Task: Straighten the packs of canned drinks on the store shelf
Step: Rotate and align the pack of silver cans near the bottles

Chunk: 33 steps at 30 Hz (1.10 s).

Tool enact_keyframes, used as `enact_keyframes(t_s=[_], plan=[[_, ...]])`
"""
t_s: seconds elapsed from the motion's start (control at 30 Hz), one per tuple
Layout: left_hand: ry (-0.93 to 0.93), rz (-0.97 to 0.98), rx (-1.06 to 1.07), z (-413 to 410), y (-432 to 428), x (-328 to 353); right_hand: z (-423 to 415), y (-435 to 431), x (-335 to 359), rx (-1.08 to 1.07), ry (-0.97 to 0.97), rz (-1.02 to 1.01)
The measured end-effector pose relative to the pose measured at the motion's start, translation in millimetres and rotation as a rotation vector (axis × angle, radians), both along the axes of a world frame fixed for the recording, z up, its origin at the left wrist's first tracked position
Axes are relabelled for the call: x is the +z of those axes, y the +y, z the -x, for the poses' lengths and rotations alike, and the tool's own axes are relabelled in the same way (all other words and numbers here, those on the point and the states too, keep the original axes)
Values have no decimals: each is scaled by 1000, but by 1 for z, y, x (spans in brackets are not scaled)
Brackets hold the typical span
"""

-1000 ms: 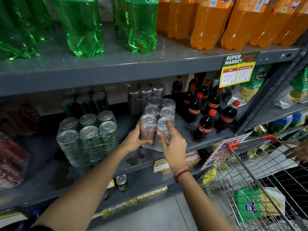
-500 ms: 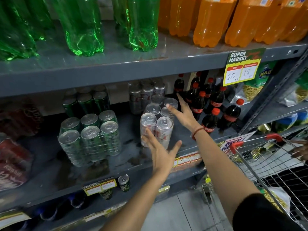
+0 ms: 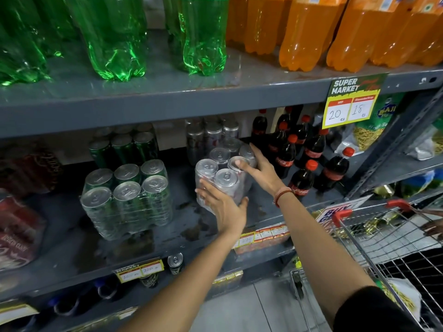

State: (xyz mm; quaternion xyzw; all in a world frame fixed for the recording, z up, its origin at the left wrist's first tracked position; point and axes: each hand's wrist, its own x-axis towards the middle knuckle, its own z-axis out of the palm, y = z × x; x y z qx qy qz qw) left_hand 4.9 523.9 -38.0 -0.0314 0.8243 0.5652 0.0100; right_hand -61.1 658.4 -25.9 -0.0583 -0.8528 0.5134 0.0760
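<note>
Left hand [image 3: 225,207] has landed flat on the front of the can pack [image 3: 226,177], right hand [image 3: 260,168] flat on its right. Squaring is underway; next, nudge it straight.

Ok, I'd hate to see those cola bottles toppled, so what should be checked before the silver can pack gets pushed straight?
1. Both hands on the silver can pack: ok; left hand presses its front, right hand touches its right side.
2. Pack square to the shelf edge: not ok; it sits skewed.
3. Room toward the cola bottles: not ok; they stand close beside the right hand.
4. Room toward the green can pack: ok; bare shelf between.
5. Wrap intact: cannot tell.
</note>
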Motion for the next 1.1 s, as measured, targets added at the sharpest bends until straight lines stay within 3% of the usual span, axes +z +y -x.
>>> enact_keyframes(t_s=[0.27, 0.6, 0.73, 0.87, 0.97, 1.1], plan=[[99, 72, -207, 46, -54, -6, -29, -20, 3, -171, -13, -269], [106, 155, -455, 86, -89, -3, -48, -64, 2, -416, -12, -309], [134, 114, -402, 82, -90, -13, -48, -54, 1, -371, -16, -330], [114, 10, -305, 69, -91, -32, -56, -35, -17, -208, 76, -70], [68, 84, -296, 59, -88, -43, -57, -25, -29, -130, 61, 50], [45, 160, -273, 52, -78, -46, -51, -15, -39, -41, 1, 38]])
